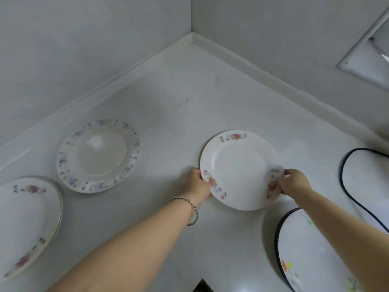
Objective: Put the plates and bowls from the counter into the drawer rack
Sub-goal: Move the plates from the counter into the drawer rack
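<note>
Gripping the floral plate (240, 165) at opposite rims, my left hand (199, 183) and right hand (294, 181) are holding it over the desk (189, 98).

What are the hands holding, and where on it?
The white floral plate, by its rim: left hand on the left edge, right hand on the right edge.

The left wall (84, 49) and the right wall (273, 28), both pale grey, met at a corner. A raised white trim strip (263, 74) ran along the foot of both. A light-framed recess (366, 60) sat in the right wall. A small dark patch (202, 287) at the bottom edge was unidentifiable.
</note>
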